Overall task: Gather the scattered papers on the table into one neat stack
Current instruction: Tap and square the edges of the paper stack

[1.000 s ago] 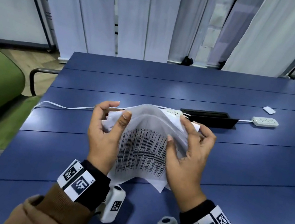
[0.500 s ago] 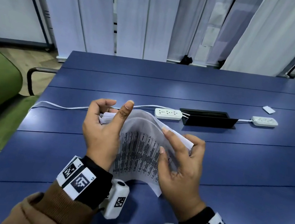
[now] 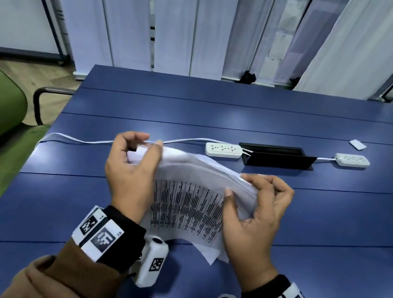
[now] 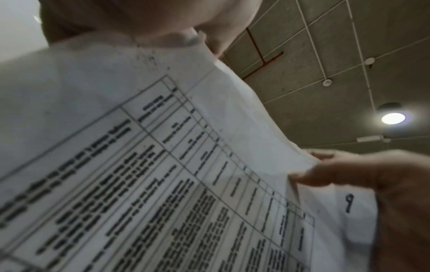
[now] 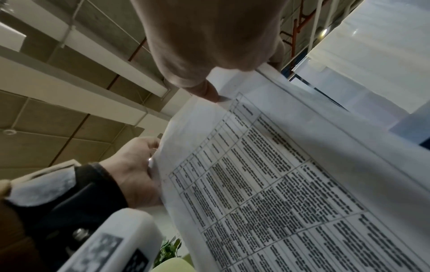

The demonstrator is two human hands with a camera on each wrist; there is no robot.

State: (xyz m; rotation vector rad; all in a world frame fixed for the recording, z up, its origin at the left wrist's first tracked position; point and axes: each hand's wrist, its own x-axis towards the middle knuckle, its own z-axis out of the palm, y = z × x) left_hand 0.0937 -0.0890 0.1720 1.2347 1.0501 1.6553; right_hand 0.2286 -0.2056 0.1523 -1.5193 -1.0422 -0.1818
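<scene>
Over a dark blue plank table [image 3: 278,242], the left hand [image 3: 129,179] and right hand [image 3: 254,219] hold a bowed bundle of white printed paper sheets [image 3: 189,200]. Each hand pinches one side edge between thumb and curled fingers.

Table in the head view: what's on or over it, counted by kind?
White power strips: 2
Black cable box: 1
Small white card: 1
Bundle of papers, held by both hands: 1
Total: 5

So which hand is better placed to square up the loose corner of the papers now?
Probably the right hand: its fingers pinch the papers just above the splayed lower corner, while the left hand grips the opposite edge.
</scene>
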